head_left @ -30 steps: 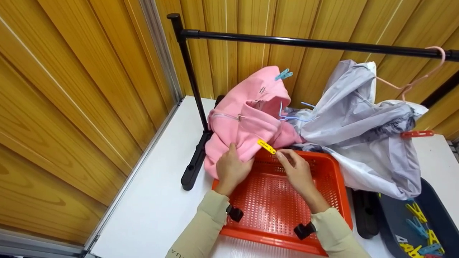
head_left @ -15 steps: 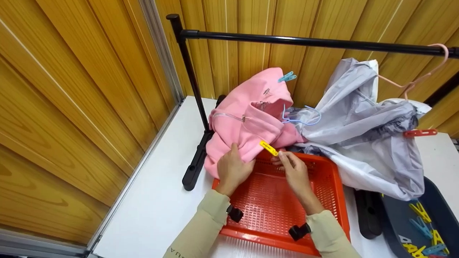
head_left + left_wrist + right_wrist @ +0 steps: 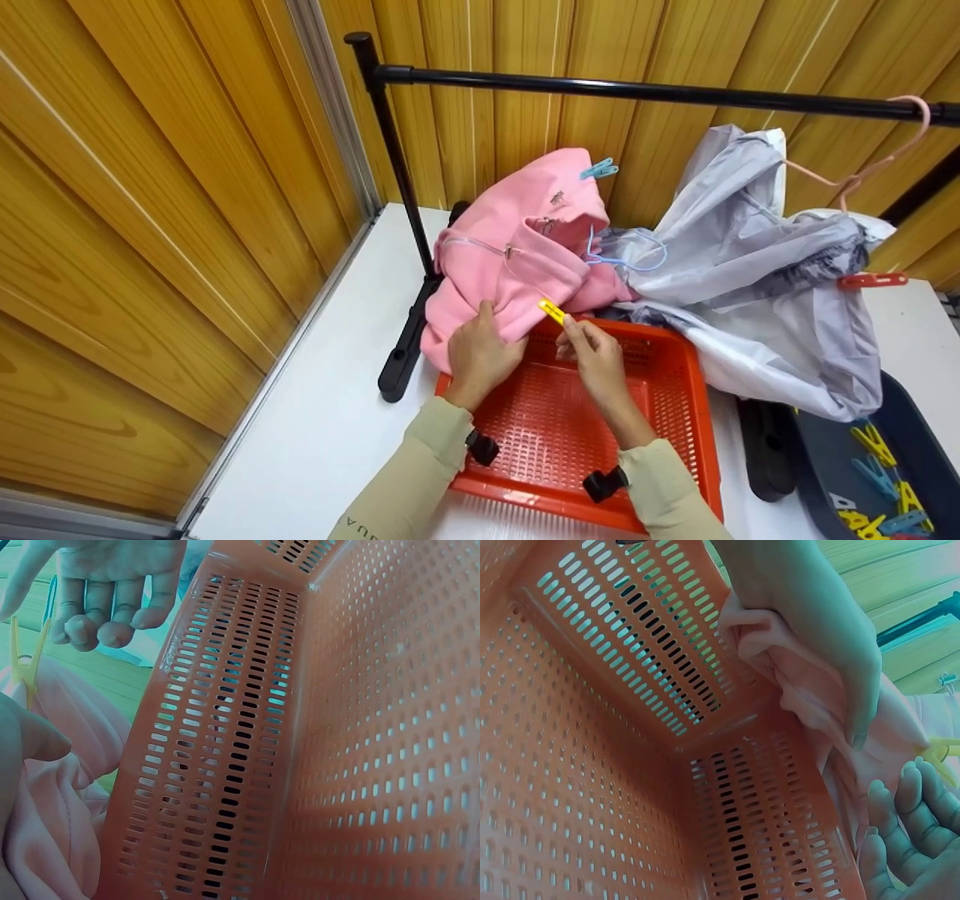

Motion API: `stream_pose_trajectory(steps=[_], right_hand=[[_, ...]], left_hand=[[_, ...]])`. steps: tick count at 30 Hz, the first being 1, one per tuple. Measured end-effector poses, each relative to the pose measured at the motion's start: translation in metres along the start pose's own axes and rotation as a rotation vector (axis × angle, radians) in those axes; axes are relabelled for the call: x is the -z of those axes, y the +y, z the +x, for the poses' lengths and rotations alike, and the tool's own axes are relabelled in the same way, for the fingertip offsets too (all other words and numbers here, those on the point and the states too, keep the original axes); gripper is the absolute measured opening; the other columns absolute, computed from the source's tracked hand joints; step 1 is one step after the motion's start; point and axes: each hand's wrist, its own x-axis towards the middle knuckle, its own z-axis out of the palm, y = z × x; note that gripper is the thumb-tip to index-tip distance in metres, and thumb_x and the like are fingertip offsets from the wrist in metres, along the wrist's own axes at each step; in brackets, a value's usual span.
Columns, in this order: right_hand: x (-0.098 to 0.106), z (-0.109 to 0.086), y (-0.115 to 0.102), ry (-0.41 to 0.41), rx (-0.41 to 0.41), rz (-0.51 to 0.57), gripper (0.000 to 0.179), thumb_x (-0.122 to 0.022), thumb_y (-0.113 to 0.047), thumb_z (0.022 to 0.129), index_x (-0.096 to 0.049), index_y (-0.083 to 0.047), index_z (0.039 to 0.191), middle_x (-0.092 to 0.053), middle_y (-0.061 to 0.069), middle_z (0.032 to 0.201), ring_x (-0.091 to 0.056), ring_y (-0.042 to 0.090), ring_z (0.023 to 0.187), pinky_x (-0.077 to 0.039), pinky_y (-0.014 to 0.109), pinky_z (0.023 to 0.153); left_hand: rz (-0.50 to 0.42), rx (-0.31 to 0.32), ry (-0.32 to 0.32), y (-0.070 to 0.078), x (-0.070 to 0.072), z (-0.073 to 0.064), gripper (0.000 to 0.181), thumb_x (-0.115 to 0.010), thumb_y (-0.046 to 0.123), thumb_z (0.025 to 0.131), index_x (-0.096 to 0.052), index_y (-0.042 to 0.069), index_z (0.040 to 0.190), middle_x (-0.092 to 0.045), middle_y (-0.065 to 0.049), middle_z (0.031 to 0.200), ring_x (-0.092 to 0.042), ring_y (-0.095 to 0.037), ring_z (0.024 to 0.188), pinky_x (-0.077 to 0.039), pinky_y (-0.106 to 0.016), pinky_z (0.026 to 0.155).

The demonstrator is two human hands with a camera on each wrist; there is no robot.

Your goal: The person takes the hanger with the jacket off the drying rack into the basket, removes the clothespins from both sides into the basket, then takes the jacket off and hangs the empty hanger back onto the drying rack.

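Gripping a pink top in the left hand, thumb laid over the cloth, and pinching a yellow peg by its tail end in the right hand, just to the right of the left. Seen from the head with nose over the cloth, between the two hands; seen from the left wrist with tails spread apart. Impossible to tell whether biting the cloth or merely resting on it.

Piled ahead of the left hand and running under its fingers: the top, with a blue peg at its far end and a blue hanger beside its neck, ahead of the right hand. Set below both hands: a red basket. Off to the right of the right hand: a grey garment and, farther over, a dark tray of pegs.

Best, by the look of it, to hold the left grip firm and near the peg, drawing the cloth flat. Likely to bite better with both tails fully squeezed, the nose slid well over the fabric, then eased closed before letting go. Apt to slip if caught on a thick or shallow fold.
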Motion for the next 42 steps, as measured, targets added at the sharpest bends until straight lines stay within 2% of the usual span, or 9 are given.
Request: stream_pose_trajectory(steps=[12, 21, 28, 35, 42], right_hand=[[-0.004, -0.001, -0.001, -0.033, 0.002, 0.107, 0.037, -0.051, -0.017, 0.100, -0.059, 0.015, 0.084, -0.060, 0.003, 0.069, -0.059, 0.009, 0.060, -0.056, 0.026, 0.063], [-0.003, -0.001, 0.000, -0.060, 0.023, 0.101, 0.036, -0.050, -0.014, 0.100, -0.060, 0.017, 0.085, -0.061, 0.006, 0.070, -0.059, 0.008, 0.060, -0.055, 0.025, 0.062], [0.001, 0.001, -0.001, -0.075, 0.023, 0.113, 0.034, -0.050, -0.011, 0.100, -0.060, 0.018, 0.085, -0.061, 0.001, 0.067, -0.059, 0.007, 0.059, -0.055, 0.024, 0.060], [0.008, 0.003, -0.004, -0.094, 0.035, 0.107, 0.031, -0.053, -0.008, 0.098, -0.061, 0.019, 0.086, -0.061, -0.002, 0.064, -0.058, 0.006, 0.057, -0.054, 0.021, 0.058], [0.011, 0.002, -0.009, -0.095, 0.043, 0.098, 0.033, -0.053, -0.009, 0.098, -0.062, 0.019, 0.083, -0.060, -0.001, 0.061, -0.058, 0.006, 0.055, -0.053, 0.021, 0.056]], left_hand=[[0.031, 0.001, -0.036, -0.003, 0.003, 0.001, 0.055, -0.077, 0.042, 0.068, -0.055, 0.012, 0.107, -0.062, -0.006, 0.070, -0.063, -0.027, 0.062, -0.048, -0.041, 0.057], [0.029, 0.023, -0.066, -0.004, 0.004, 0.000, 0.058, -0.078, 0.044, 0.068, -0.054, 0.013, 0.111, -0.063, -0.004, 0.072, -0.062, -0.024, 0.063, -0.048, -0.038, 0.058], [0.027, 0.040, -0.085, -0.002, 0.003, 0.001, 0.058, -0.078, 0.045, 0.069, -0.054, 0.013, 0.111, -0.063, -0.005, 0.073, -0.063, -0.026, 0.066, -0.049, -0.040, 0.061], [-0.016, 0.017, -0.084, -0.001, 0.006, 0.005, 0.057, -0.075, 0.046, 0.072, -0.055, 0.011, 0.113, -0.067, -0.009, 0.079, -0.066, -0.030, 0.073, -0.050, -0.044, 0.065], [-0.043, 0.016, -0.137, -0.002, 0.014, 0.009, 0.062, -0.073, 0.048, 0.075, -0.054, 0.009, 0.119, -0.068, -0.012, 0.084, -0.066, -0.032, 0.075, -0.051, -0.046, 0.067]])
